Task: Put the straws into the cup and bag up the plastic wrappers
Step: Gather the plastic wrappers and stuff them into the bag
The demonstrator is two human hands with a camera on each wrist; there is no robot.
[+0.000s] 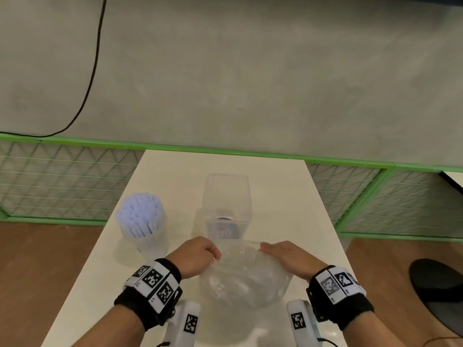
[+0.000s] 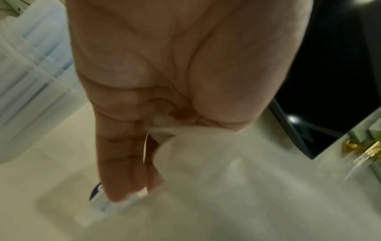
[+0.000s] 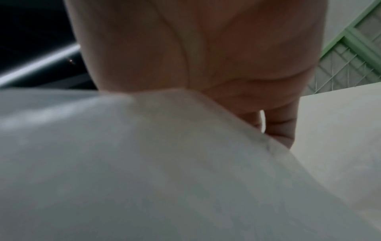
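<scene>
A clear cup (image 1: 145, 236) packed with blue-and-white straws (image 1: 140, 211) stands at the table's left; it shows blurred at the left wrist view's edge (image 2: 31, 65). A clear plastic bag (image 1: 243, 279) with crumpled wrappers inside lies between my hands near the front edge. My left hand (image 1: 200, 254) pinches the bag's left rim, the film (image 2: 226, 179) running between thumb and fingers (image 2: 123, 163). My right hand (image 1: 280, 254) lies with straight fingers (image 3: 282, 127) against the bag's right side (image 3: 144, 163); its thumb is hidden.
A tall clear container (image 1: 226, 196) with a dark-labelled item in its bottom stands just behind the bag. The white table (image 1: 288, 196) is narrow. A green mesh fence (image 1: 62, 181) runs behind it, a black cable (image 1: 92, 71) crosses the floor beyond, and a black round object (image 1: 438, 291) lies at right.
</scene>
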